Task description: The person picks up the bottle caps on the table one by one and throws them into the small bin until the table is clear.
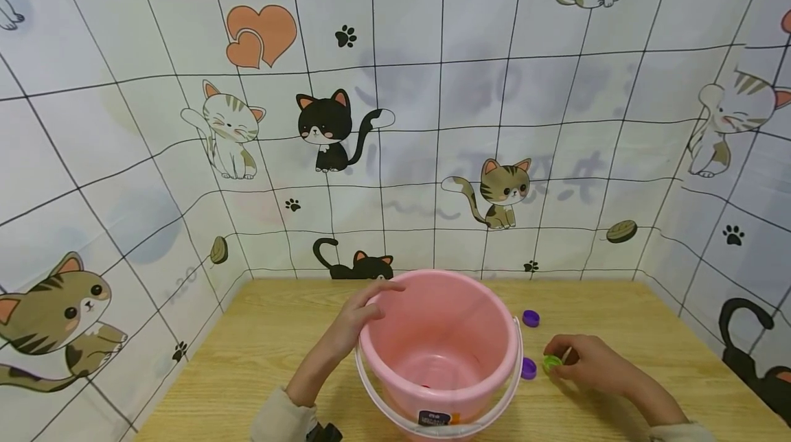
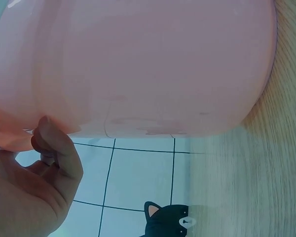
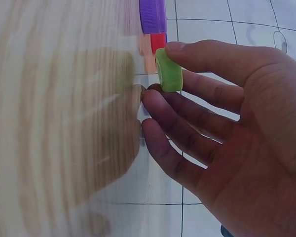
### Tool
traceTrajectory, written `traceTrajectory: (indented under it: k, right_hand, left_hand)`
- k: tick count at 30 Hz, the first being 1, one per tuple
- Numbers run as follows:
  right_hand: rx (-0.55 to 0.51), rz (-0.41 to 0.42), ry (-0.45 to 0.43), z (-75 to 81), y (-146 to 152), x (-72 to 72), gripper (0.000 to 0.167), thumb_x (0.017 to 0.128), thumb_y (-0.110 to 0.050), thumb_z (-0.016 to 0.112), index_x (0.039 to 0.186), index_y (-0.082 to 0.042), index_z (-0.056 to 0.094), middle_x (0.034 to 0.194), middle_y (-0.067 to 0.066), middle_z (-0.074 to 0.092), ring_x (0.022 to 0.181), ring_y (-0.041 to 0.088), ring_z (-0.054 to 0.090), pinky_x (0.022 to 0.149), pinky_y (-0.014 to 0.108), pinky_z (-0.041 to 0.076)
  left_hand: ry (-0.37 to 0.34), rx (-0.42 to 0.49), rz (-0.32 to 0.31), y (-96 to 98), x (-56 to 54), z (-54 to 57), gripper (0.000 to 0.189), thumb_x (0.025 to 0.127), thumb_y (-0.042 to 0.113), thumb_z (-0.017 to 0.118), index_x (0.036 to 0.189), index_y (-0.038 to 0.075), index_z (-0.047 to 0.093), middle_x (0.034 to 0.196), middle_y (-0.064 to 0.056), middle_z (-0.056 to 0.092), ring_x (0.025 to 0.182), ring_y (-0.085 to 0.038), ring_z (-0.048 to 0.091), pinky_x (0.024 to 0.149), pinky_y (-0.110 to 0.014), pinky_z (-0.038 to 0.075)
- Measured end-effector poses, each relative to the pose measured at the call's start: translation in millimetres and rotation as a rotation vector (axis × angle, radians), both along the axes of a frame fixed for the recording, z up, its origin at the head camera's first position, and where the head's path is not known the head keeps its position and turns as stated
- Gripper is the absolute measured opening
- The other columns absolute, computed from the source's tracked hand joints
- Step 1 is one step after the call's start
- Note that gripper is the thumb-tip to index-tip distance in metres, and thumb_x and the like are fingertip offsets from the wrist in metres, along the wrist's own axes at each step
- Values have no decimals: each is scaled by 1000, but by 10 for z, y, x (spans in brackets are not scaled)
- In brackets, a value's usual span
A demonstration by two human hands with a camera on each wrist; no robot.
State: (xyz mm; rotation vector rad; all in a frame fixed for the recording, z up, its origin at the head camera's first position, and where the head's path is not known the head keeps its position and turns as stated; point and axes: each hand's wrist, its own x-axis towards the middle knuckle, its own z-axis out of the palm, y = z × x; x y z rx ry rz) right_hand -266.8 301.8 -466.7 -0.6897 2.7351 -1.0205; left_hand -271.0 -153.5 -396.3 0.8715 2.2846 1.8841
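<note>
A pink bucket with a white handle stands on the wooden table. My left hand grips its left rim; in the left wrist view the bucket's side fills most of the picture. To the right of the bucket, my right hand pinches a green bottle cap between thumb and fingers, low over the tabletop. One purple bottle cap lies between the bucket and that hand, and another purple cap is farther back. Just a speck of red shows at the bucket's bottom, mostly hidden by the near rim.
The wooden tabletop runs back to a white sheet printed with grid lines and cartoon cats, which also closes off both sides. In the right wrist view a small red thing shows beyond the caps.
</note>
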Motion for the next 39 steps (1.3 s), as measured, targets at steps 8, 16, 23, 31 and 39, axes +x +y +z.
traceTrajectory:
  k: [8,16,23,31,39]
  right_hand:
    - [5,8,34,-12,-17,0,24,92,-21,75,109,-5,71,94,-2,71,74,-1,59,62,23,50]
    - [9,8,66,-26,-19,11,23,91,-21,76,107,-6,71,93,-4,70,74,-3,58,63,23,49]
    - [-8,22,70,-13,-24,18,21,92,-20,76,107,-6,71,91,-4,70,74,-3,58,63,23,49]
    - [-3,11,72,-29,-18,18,22,91,-20,76,107,-6,71,92,-4,70,74,-3,58,64,23,49]
    - [-7,11,86,-47,-18,8,21,92,-21,76,107,-7,71,90,-5,68,74,-3,57,64,23,49]
  left_hand:
    - [-1,2,5,-10,8,-6,51,92,13,46,141,12,60,144,-21,54,81,-36,72,69,-34,61]
    - [0,7,-10,-8,-15,-20,52,91,13,46,141,9,59,145,-23,52,83,-38,72,70,-37,62]
    - [8,8,-16,-8,-12,-15,52,91,12,47,141,9,59,143,-26,54,78,-35,73,67,-36,62]
    - [9,0,-17,-3,-6,-7,51,91,13,46,141,8,59,145,-26,51,81,-38,71,69,-35,62]
    - [7,1,-11,-3,-2,-1,51,91,13,47,141,8,59,145,-26,51,82,-37,71,70,-36,62]
